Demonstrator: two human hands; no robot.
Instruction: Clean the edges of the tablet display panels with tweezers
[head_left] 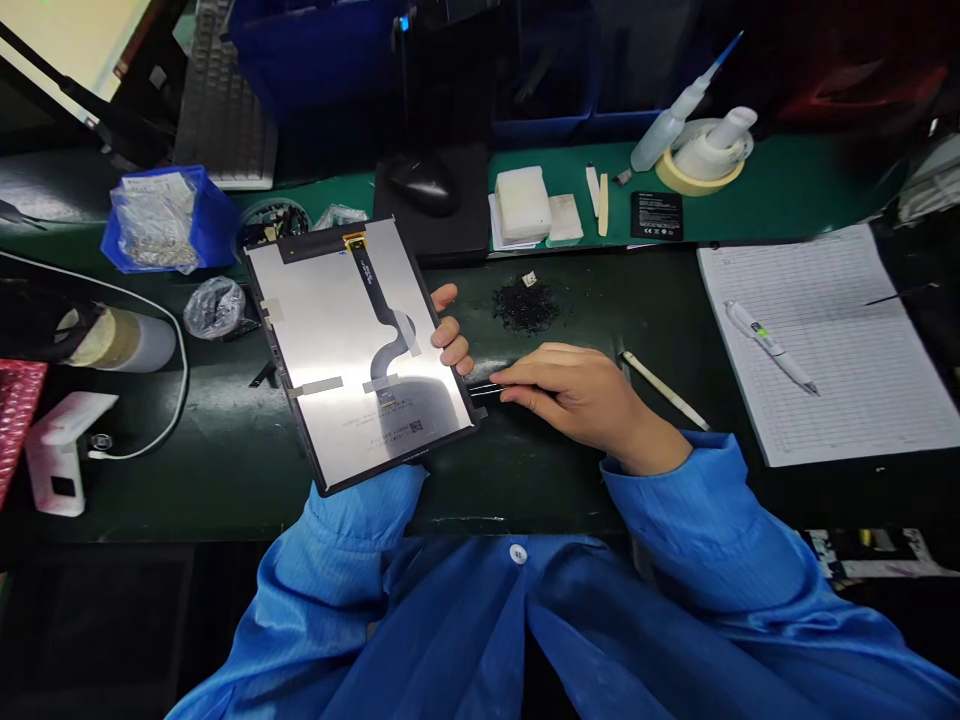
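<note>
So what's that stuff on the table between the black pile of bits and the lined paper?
In the head view, only bare dark mat lies between the black pile and the lined paper.

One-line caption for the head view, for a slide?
Left hand holds a tablet screen panel back side up while right hand grips black tweezers on the dark bench.

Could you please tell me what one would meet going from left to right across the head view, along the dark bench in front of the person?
White device → display panel held by the left hand → right hand on thin black tool → white stick → lined sheet with white pen.
</note>
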